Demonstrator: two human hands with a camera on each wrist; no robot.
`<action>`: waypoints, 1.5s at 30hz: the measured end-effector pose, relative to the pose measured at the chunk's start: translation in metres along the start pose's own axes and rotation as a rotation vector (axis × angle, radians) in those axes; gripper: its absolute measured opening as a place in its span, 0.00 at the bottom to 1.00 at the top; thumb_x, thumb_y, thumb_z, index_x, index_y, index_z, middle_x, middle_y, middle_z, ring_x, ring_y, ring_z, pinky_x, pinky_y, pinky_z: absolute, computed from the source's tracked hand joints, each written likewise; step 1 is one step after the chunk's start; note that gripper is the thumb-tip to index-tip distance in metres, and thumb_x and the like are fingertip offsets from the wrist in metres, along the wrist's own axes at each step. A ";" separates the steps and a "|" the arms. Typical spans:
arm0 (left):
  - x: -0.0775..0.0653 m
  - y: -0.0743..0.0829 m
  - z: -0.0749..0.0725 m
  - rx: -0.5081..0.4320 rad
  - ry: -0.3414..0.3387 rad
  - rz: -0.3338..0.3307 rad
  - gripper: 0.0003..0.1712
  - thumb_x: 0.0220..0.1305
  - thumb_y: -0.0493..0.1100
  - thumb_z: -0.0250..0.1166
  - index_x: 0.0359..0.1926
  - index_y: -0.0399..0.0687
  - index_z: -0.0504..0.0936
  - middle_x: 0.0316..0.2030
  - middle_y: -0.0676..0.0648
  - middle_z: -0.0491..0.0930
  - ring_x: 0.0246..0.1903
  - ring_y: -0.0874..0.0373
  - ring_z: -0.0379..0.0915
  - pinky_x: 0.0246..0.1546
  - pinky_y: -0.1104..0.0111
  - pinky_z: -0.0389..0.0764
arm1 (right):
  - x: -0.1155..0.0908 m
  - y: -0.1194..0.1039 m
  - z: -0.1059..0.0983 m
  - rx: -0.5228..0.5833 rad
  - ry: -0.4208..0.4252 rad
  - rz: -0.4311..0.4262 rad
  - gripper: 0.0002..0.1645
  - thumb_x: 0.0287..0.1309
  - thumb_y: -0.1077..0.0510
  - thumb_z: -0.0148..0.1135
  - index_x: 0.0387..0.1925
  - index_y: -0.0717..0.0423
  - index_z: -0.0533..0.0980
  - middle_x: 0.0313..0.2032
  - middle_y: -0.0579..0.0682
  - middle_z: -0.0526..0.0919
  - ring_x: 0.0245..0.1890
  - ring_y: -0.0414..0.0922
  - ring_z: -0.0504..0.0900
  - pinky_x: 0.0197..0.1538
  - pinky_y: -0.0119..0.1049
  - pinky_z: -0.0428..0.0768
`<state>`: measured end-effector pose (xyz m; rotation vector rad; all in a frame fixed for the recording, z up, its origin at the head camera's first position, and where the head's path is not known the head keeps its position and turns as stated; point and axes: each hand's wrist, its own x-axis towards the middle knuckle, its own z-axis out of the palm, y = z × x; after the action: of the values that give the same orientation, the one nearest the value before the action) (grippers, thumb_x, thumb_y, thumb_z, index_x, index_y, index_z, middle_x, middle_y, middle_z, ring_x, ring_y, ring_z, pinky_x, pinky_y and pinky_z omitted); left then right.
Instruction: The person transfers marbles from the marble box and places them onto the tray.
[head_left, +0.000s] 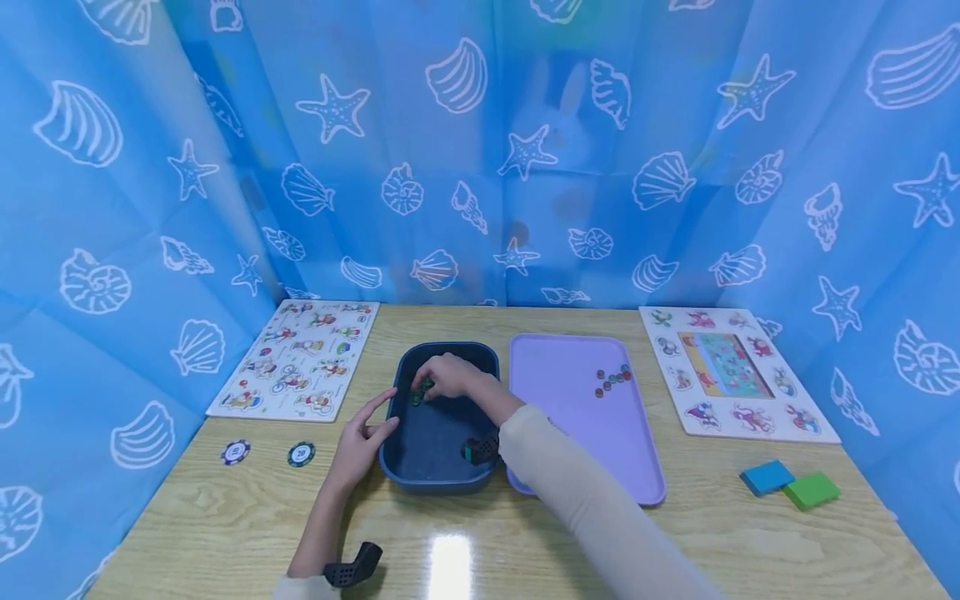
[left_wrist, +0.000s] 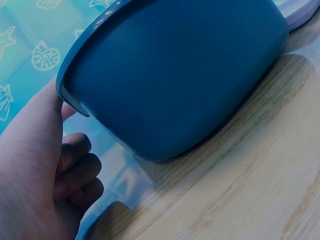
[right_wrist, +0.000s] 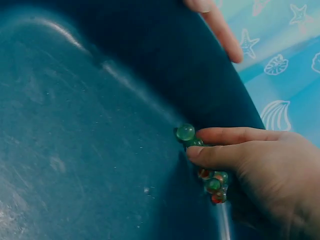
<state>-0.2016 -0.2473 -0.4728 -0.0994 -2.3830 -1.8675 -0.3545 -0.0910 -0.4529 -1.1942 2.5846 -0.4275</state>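
A dark blue basin stands on the table. My left hand holds its left rim; in the left wrist view, the other fingers curl below the rim beside the outer wall. Inside the basin, my right hand reaches to the far left corner. There its thumb and forefinger pinch a green marble. Another green marble lies just beyond the fingertips. More green and reddish marbles cluster under the hand along the basin wall, partly hidden by it.
A purple tray with several marbles stands right of the basin. Picture boards lie at both sides. Two poker chips are at left; a blue block and a green block are at right. A curtain hangs behind.
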 end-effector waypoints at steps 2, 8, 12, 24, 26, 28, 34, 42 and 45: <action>0.000 0.000 0.001 0.010 -0.005 0.000 0.25 0.63 0.42 0.56 0.62 0.51 0.65 0.09 0.51 0.62 0.09 0.59 0.62 0.20 0.74 0.67 | -0.002 0.001 0.001 -0.005 -0.002 0.018 0.12 0.50 0.53 0.64 0.40 0.42 0.80 0.26 0.42 0.77 0.19 0.37 0.68 0.27 0.28 0.68; 0.001 0.001 0.003 0.007 -0.011 -0.007 0.25 0.63 0.41 0.55 0.62 0.51 0.65 0.08 0.52 0.61 0.09 0.55 0.60 0.19 0.73 0.66 | -0.013 0.003 -0.012 0.079 0.039 -0.032 0.10 0.49 0.53 0.65 0.37 0.46 0.80 0.19 0.42 0.72 0.17 0.38 0.66 0.25 0.28 0.66; 0.002 0.002 0.003 0.007 -0.012 -0.016 0.26 0.63 0.42 0.55 0.62 0.52 0.64 0.08 0.52 0.63 0.09 0.59 0.63 0.21 0.73 0.69 | -0.030 0.011 -0.035 0.144 0.123 -0.090 0.10 0.51 0.55 0.64 0.37 0.49 0.80 0.16 0.44 0.66 0.16 0.39 0.61 0.24 0.29 0.62; 0.002 -0.001 0.000 -0.017 -0.003 0.004 0.26 0.63 0.41 0.56 0.62 0.50 0.65 0.10 0.48 0.70 0.13 0.60 0.72 0.26 0.72 0.74 | -0.113 0.102 -0.053 0.248 0.316 0.051 0.11 0.52 0.56 0.63 0.39 0.54 0.79 0.14 0.45 0.61 0.15 0.42 0.56 0.23 0.33 0.59; 0.002 -0.001 0.000 -0.020 -0.001 0.009 0.26 0.63 0.41 0.56 0.62 0.49 0.65 0.11 0.46 0.72 0.14 0.58 0.73 0.26 0.72 0.75 | -0.125 0.121 -0.046 0.246 0.310 0.096 0.11 0.52 0.56 0.63 0.39 0.54 0.79 0.13 0.44 0.60 0.15 0.41 0.55 0.22 0.32 0.59; 0.002 -0.002 0.000 -0.017 0.001 0.009 0.26 0.63 0.40 0.55 0.62 0.49 0.64 0.12 0.43 0.73 0.15 0.55 0.75 0.27 0.71 0.75 | -0.136 0.136 -0.040 0.243 0.283 0.153 0.10 0.52 0.56 0.63 0.38 0.52 0.80 0.12 0.43 0.59 0.13 0.40 0.56 0.19 0.31 0.60; 0.001 -0.001 0.000 -0.022 0.008 0.006 0.25 0.63 0.40 0.55 0.62 0.50 0.65 0.16 0.30 0.74 0.19 0.45 0.76 0.29 0.69 0.77 | -0.155 0.165 -0.027 0.227 0.248 0.239 0.09 0.51 0.57 0.63 0.37 0.49 0.80 0.11 0.44 0.58 0.09 0.40 0.61 0.16 0.33 0.66; 0.001 -0.001 0.001 -0.020 0.006 -0.003 0.26 0.63 0.40 0.56 0.62 0.50 0.65 0.09 0.43 0.69 0.14 0.52 0.73 0.25 0.70 0.75 | -0.147 0.151 -0.038 0.206 0.265 0.203 0.11 0.52 0.58 0.62 0.39 0.49 0.79 0.17 0.46 0.64 0.16 0.43 0.64 0.23 0.35 0.68; 0.000 -0.001 0.003 -0.017 0.000 -0.012 0.26 0.63 0.40 0.55 0.62 0.50 0.65 0.08 0.48 0.67 0.12 0.57 0.70 0.24 0.72 0.73 | -0.132 0.126 -0.045 0.212 0.280 0.132 0.10 0.53 0.58 0.62 0.39 0.50 0.79 0.21 0.49 0.69 0.20 0.44 0.64 0.27 0.35 0.66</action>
<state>-0.2019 -0.2449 -0.4740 -0.0868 -2.3731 -1.8929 -0.3746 0.0958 -0.4435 -0.9434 2.7405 -0.8696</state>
